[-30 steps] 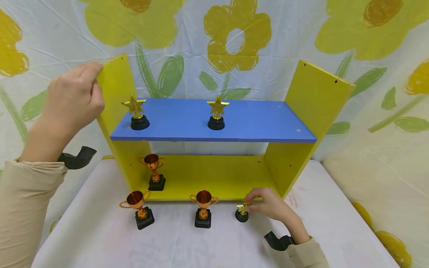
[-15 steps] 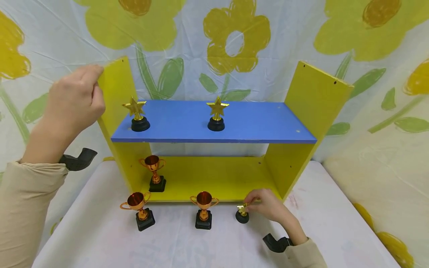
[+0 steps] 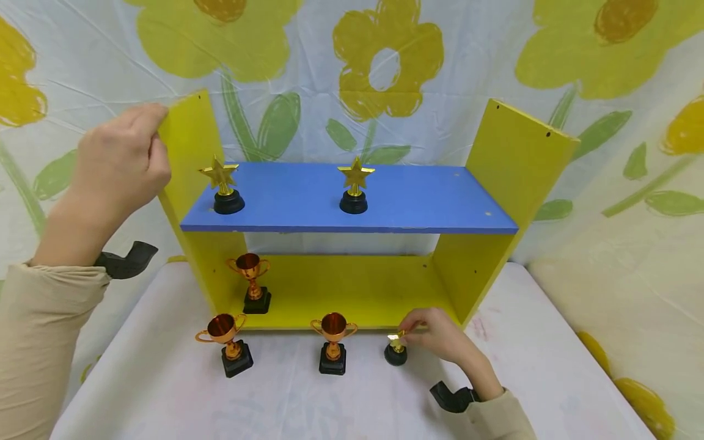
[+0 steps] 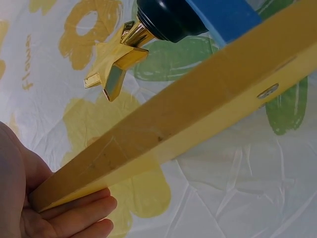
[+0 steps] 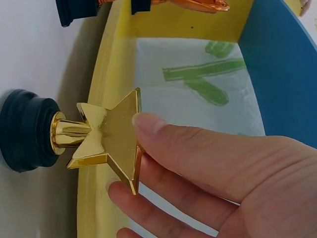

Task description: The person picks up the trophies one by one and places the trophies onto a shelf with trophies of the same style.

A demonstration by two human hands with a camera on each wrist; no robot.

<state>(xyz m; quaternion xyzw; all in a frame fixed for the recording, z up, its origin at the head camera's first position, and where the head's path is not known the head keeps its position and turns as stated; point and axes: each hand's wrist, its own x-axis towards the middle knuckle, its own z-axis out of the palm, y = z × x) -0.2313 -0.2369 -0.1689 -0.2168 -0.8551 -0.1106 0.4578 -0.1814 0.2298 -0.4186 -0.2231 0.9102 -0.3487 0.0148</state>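
My right hand (image 3: 437, 333) pinches the top of a gold star trophy (image 5: 111, 139) between thumb and fingers. Its black round base (image 3: 395, 354) stands on the white cloth in front of the shelf. At the upper left my left hand (image 3: 123, 156) grips the top end of the yellow side panel (image 4: 163, 114), fingers along one face. Two more star trophies stand on the blue shelf board (image 3: 429, 195): one at left (image 3: 220, 183), one mid-board (image 3: 355, 186). A bronze cup trophy (image 3: 253, 284) sits at left on the yellow lower board (image 3: 352, 293).
Two bronze cup trophies stand on the cloth before the shelf, a tilted-looking left cup (image 3: 228, 342) and a middle cup (image 3: 332, 342). The right yellow side panel (image 3: 519, 159) rises beyond my right hand. A flower-printed cloth (image 3: 308, 36) hangs behind.
Almost nothing differs. The whole head view shifts slightly, while both hands keep their places on the star trophy and the side panel.
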